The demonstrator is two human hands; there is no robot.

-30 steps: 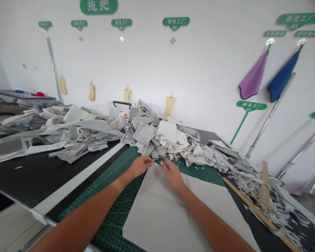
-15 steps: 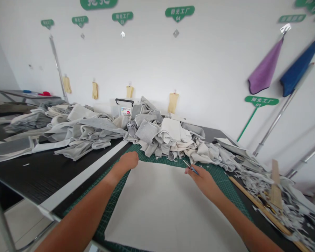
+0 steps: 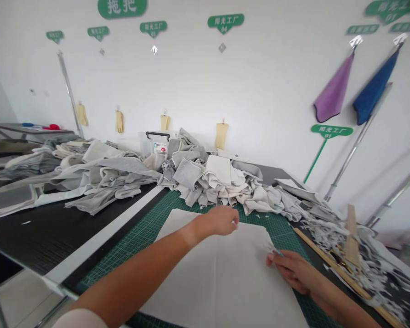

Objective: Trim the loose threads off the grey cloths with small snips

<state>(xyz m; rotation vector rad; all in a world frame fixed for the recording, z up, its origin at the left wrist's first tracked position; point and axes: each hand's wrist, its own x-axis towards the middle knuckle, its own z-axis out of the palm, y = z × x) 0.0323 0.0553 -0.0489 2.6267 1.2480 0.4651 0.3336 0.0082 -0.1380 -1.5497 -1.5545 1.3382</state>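
A large white cloth sheet [image 3: 205,278] lies flat on the green cutting mat [image 3: 123,255]. Over the far edge of the sheet is my left hand [image 3: 222,220], its fingers pinched together. A tiny bit of white shows at the fingertips, but I cannot make out what they hold. At the sheet's right edge, my right hand [image 3: 294,271] grips small blue-handled snips [image 3: 278,252]. Their blades point toward the far right corner and are hard to see against the white.
Heaped grey and white cloth pieces [image 3: 205,175] lie beyond the mat, with more cloth [image 3: 102,175] on the left. Right of the mat are wooden strips [image 3: 351,237] and shredded scraps [image 3: 379,278]. A clear box [image 3: 157,142] stands by the wall.
My left hand has moved right from the sheet's far left corner along its far edge. The right hand, with the snips, has come right and nearer to me. The view has shifted slightly.
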